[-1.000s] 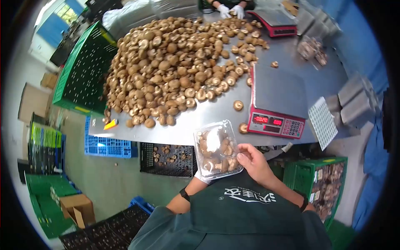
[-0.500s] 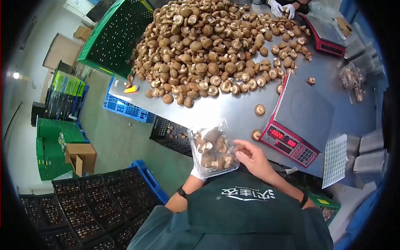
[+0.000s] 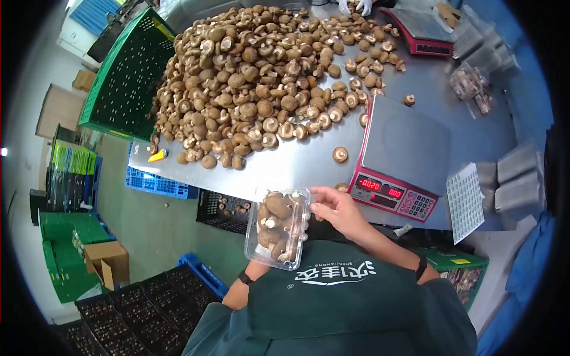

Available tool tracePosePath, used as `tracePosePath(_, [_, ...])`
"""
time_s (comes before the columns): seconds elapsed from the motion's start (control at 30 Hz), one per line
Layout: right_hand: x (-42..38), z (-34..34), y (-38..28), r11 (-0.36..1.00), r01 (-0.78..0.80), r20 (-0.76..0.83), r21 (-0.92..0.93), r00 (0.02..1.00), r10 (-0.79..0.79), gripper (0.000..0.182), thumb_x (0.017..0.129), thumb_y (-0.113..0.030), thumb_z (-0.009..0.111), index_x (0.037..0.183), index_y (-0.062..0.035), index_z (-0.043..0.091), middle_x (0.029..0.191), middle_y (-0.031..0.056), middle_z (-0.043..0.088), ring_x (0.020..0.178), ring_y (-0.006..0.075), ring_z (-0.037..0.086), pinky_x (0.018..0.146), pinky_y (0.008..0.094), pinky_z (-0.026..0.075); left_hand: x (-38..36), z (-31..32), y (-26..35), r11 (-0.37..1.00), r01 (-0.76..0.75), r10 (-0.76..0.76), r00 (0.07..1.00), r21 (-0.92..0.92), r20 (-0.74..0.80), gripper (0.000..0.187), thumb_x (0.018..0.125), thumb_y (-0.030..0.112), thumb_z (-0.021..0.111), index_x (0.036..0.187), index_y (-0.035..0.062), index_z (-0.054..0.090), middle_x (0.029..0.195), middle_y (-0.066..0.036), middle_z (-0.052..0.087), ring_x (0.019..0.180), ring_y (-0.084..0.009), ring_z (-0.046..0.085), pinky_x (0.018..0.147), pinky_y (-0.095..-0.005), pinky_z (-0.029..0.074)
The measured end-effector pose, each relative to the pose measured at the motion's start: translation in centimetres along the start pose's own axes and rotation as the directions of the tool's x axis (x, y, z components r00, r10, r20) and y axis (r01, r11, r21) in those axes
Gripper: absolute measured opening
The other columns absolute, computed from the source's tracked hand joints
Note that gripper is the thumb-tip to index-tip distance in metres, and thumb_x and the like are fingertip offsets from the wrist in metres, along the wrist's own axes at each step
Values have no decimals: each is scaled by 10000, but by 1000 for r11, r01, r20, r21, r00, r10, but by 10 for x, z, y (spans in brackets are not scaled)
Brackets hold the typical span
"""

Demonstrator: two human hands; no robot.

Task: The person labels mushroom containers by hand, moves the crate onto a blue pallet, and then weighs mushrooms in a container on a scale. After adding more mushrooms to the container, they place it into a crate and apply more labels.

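A clear plastic punnet (image 3: 253,240) with several brown mushrooms (image 3: 276,206) inside is held up in front of the apron, tilted. My left hand (image 3: 306,228), in a white glove, supports it from below; most of that hand is hidden behind the punnet, with fingertips showing at its right side. At the punnet's upper right corner, my bare right hand (image 3: 339,210) has thumb and fingers on the edge. Just beyond the right hand is a red scale (image 3: 404,139) with a lit display and a bare weighing plate. Single mushrooms (image 3: 340,155) lie beside the scale.
A large heap of mushrooms (image 3: 237,89) covers much of the metal table (image 3: 237,183). A green crate (image 3: 127,74) leans at its left. A second scale (image 3: 421,29) and stacked punnets (image 3: 522,184) stand right. Another person's gloved hands (image 3: 356,6) are at the far edge.
The punnet has moved left and slightly down and has turned more upright. My right hand has moved left with it, its fingers now at the punnet's corner. The whole view has shifted.
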State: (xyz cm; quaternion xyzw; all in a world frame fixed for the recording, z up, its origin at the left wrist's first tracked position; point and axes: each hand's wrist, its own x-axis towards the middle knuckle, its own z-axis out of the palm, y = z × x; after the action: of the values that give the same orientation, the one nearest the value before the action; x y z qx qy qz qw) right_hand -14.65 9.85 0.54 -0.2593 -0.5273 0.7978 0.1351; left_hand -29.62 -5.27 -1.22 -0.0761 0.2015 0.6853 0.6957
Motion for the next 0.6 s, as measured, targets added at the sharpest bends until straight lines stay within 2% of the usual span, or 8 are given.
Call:
tracePosePath(0.07, [2, 5, 3, 1000, 25, -10, 16, 1000, -25, 372, 953, -103, 626, 1298, 7, 540, 902, 24, 589, 754, 83, 563, 680, 238, 486, 2, -8, 7, 953, 10, 51, 980, 304, -193, 501, 972, 445, 530, 1274, 46, 510, 1066, -142, 595, 843, -236, 617, 668, -368, 574])
tracePosePath(0.2, [6, 11, 14, 994, 35, -57, 101, 998, -29, 387, 944, -68, 617, 1312, 4, 523, 884, 34, 595, 748, 97, 570, 677, 248, 484, 20, -17, 16, 693, -208, 292, 956, 690, -5, 265, 986, 170, 558, 1203, 18, 548, 956, -56, 627, 811, -141, 630, 614, -238, 549])
tracePosePath(0.23, [7, 11, 18, 995, 32, -66, 96, 998, -25, 387, 944, -68, 617, 1312, 4, 523, 884, 34, 595, 748, 97, 570, 677, 248, 484, 21, -21, 24, -114, -252, 205, 940, 961, 271, 456, 1030, 358, 459, 1345, 30, 487, 1200, -144, 610, 1025, -231, 632, 808, -338, 563])
tracePosePath(0.27, [7, 10, 21, 989, 16, -69, 147, 998, -6, 390, 948, -72, 610, 1320, -10, 511, 895, 35, 601, 753, 101, 575, 674, 248, 482, 17, -23, 26, 592, 118, 31, 985, 797, -169, 454, 1037, 281, 457, 1418, 35, 421, 1343, -157, 532, 1179, -253, 564, 943, -375, 526])
tracePosePath(0.33, [10, 9, 27, 981, 0, -69, 196, 998, 13, 394, 952, -76, 603, 1329, -25, 498, 906, 37, 607, 757, 105, 579, 671, 248, 481, 36, -81, 22, 956, -34, 17, 998, 290, 59, 480, 1045, 316, 425, 1438, 43, 388, 1387, -167, 485, 1228, -275, 536, 1015, -407, 493])
tracePosePath(0.4, [12, 8, 31, 962, -88, -117, 258, 986, 121, 395, 960, -86, 588, 1336, -52, 472, 921, 36, 612, 758, 107, 576, 670, 255, 483, 42, -74, 30, 986, 146, -150, 988, 81, 47, 522, 1049, 376, 387, 1441, 31, 372, 1395, -175, 471, 1232, -288, 535, 1039, -411, 482])
tracePosePath(0.53, [17, 13, 29, 976, -142, -190, 167, 966, 173, 365, 931, -118, 624, 1259, -68, 470, 908, 23, 592, 783, 101, 561, 656, 255, 471, 50, -60, 39, 956, 77, -76, 997, 283, -13, 548, 1025, 383, 458, 1434, 31, 366, 1328, -160, 514, 1170, -277, 567, 965, -400, 521])
tracePosePath(0.6, [21, 11, 30, 973, -190, -177, 128, 961, 211, 366, 926, -130, 633, 1246, -73, 467, 906, 23, 586, 786, 99, 554, 654, 258, 470, 53, -68, 43, 955, 291, -266, 928, -59, 262, 537, 1021, 343, 477, 1431, 15, 361, 1335, -161, 510, 1177, -268, 566, 979, -399, 517])
